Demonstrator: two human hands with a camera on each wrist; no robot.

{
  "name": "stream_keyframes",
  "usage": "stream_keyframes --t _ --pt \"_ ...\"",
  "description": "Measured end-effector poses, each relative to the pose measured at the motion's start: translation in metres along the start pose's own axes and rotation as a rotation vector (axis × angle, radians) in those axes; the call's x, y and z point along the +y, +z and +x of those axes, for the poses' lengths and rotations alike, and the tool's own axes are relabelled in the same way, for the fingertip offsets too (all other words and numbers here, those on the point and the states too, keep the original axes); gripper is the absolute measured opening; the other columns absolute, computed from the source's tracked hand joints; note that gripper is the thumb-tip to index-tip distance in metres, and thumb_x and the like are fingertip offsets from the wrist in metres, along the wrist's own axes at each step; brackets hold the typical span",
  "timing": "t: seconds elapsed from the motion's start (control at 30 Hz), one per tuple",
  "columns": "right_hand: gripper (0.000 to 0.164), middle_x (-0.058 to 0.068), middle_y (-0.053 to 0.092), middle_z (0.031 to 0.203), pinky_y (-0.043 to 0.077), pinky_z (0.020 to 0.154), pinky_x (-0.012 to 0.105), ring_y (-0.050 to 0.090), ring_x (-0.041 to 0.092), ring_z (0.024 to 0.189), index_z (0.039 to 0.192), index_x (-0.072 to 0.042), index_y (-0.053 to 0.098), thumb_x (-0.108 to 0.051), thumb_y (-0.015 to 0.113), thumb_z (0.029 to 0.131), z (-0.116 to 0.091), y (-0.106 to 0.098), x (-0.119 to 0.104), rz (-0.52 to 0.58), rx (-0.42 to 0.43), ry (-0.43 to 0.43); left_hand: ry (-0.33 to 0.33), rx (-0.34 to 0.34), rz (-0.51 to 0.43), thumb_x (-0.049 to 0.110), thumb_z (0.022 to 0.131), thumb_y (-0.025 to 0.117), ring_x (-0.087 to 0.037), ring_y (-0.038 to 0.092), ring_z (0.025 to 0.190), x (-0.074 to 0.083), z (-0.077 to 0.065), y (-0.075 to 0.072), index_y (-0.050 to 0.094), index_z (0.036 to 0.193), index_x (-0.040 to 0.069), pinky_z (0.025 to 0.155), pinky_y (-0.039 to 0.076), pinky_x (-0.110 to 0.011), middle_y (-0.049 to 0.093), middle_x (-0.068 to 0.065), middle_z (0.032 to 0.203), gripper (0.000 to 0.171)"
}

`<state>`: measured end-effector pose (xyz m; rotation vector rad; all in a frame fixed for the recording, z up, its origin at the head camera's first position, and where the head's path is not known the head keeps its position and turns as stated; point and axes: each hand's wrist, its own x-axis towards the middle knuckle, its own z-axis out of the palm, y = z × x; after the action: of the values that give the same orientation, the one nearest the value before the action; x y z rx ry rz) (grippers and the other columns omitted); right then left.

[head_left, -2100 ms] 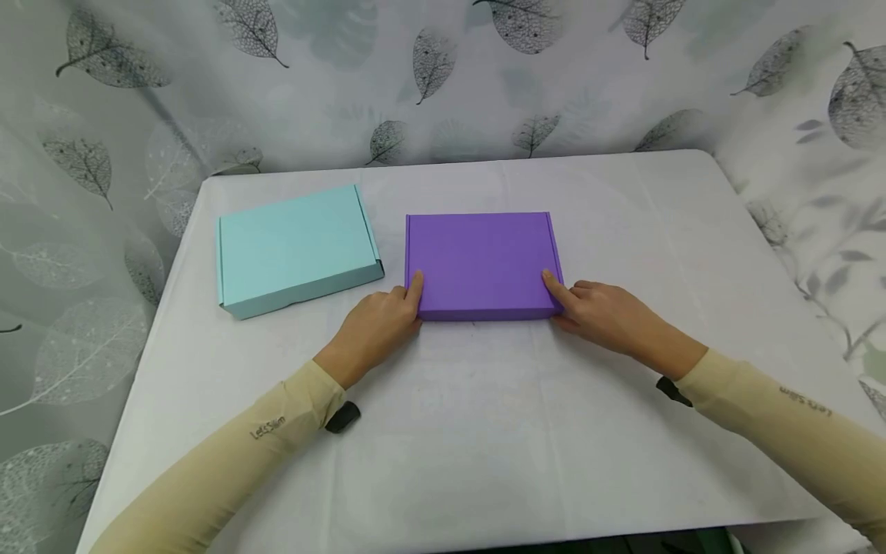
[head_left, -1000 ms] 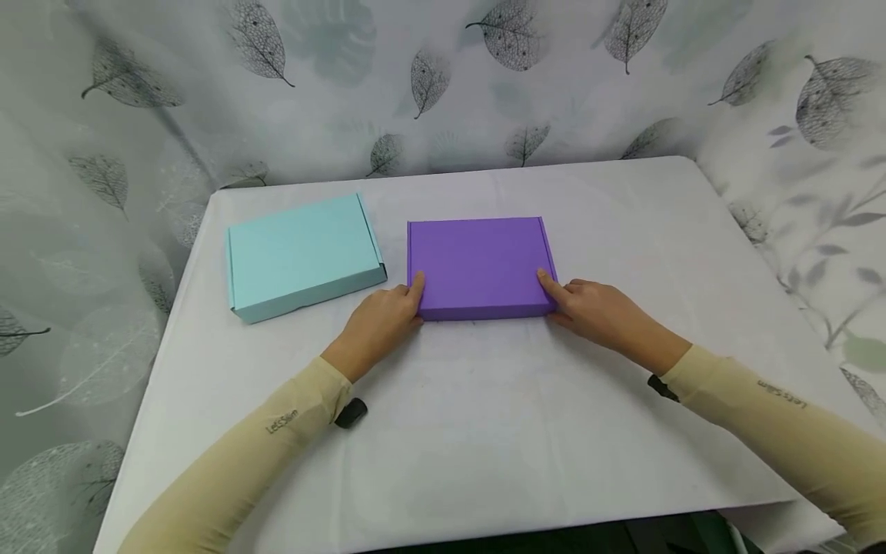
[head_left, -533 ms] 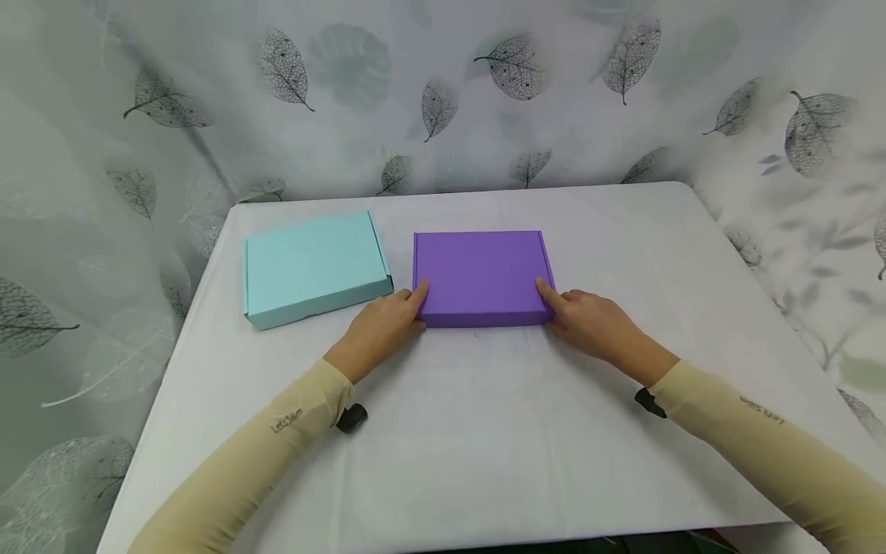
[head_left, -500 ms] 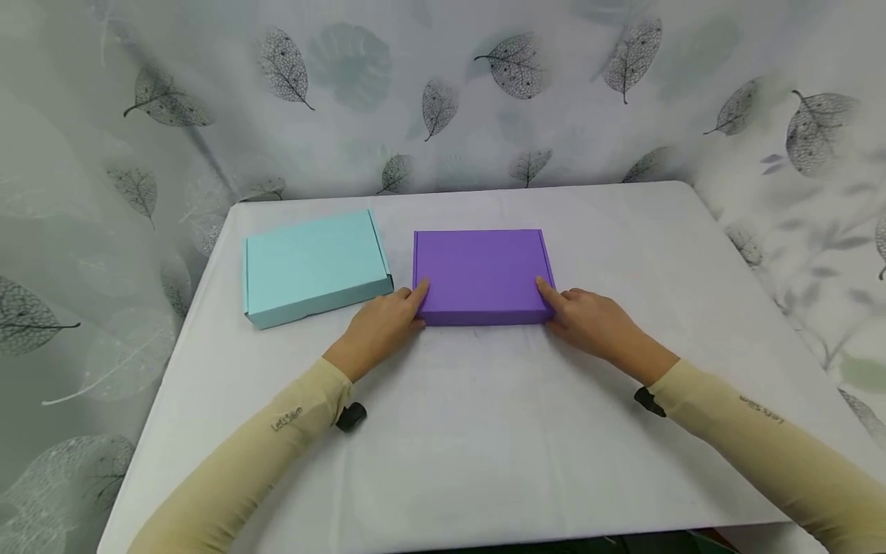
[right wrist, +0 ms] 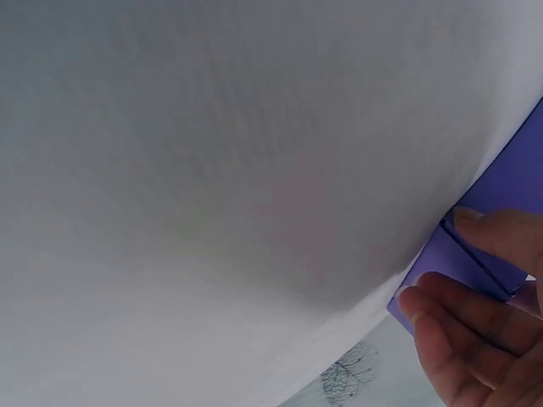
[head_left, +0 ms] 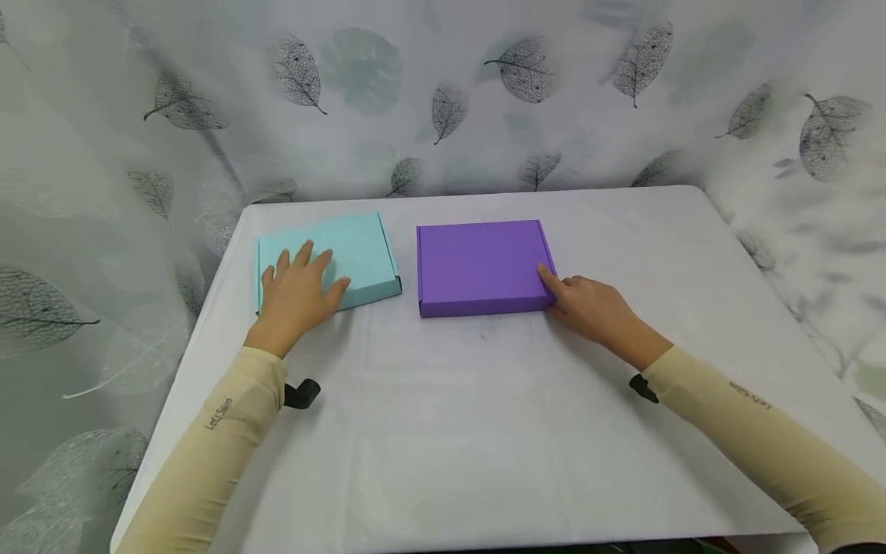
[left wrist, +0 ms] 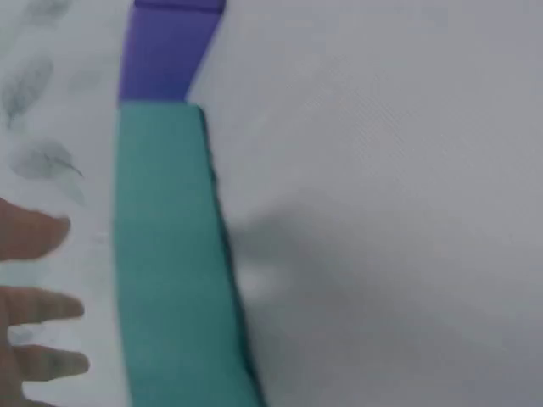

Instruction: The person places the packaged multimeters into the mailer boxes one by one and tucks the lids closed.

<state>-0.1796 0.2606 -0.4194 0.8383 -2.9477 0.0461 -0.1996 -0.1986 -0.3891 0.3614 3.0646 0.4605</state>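
Observation:
A purple flat cardboard box (head_left: 477, 261) lies closed near the middle of the table. My right hand (head_left: 597, 312) grips its front right corner; in the right wrist view the thumb (right wrist: 488, 229) touches the box and the other fingers bend beside its side. To the left lies a closed teal flat cardboard box (head_left: 361, 246). Over it, my left hand (head_left: 294, 296) is spread with the fingers apart, covering its front left part. Whether those fingers touch the lid cannot be told. The left wrist view shows the teal box's front side (left wrist: 165, 254) with fingertips beyond it.
Both boxes stand on a table with a white cloth (head_left: 450, 446), a narrow gap between them. A leaf-patterned curtain (head_left: 471, 92) hangs behind and along the sides. The table's front edge runs along the bottom of the head view.
My left hand has let go of the purple box and moved left over the teal box, its fingers spreading. The purple box is slightly turned. My right hand keeps its place at the corner.

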Motion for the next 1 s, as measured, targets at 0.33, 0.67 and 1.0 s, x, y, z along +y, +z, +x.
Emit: stream_keyframes --t 0.33,0.67,1.0 --pt "0.067 0.028 0.071 0.102 0.058 0.068 0.055 0.071 0.042 0.089 0.150 0.002 0.051 -0.012 0.080 0.092 -0.003 -0.003 0.008 0.054 -0.048 0.052 0.009 -0.076 -0.019 0.042 0.104 0.060 -0.069 0.013 0.142 -0.008 -0.013 0.021 0.041 0.159 0.005 0.106 0.017 -0.084 0.024 -0.028 0.165 0.069" --pt "0.069 0.028 0.071 0.108 0.059 0.069 0.055 0.071 0.042 0.093 0.152 0.001 0.050 -0.013 0.080 0.093 -0.021 -0.002 0.013 0.070 -0.065 0.115 0.065 -0.083 -0.017 0.042 0.102 0.065 -0.067 0.012 0.144 0.005 -0.016 0.029 0.042 0.159 0.007 0.110 0.015 -0.079 0.025 -0.025 0.165 0.071" --pt "0.070 0.030 0.062 0.132 0.057 0.069 0.063 0.063 0.048 0.114 0.154 -0.007 0.046 -0.027 0.076 0.095 -0.023 -0.022 0.019 0.169 -0.043 0.137 0.036 -0.092 -0.092 0.048 0.105 0.057 -0.058 0.006 0.150 0.001 -0.012 0.005 0.026 0.166 0.008 0.115 0.007 -0.074 0.012 -0.024 0.169 0.079"
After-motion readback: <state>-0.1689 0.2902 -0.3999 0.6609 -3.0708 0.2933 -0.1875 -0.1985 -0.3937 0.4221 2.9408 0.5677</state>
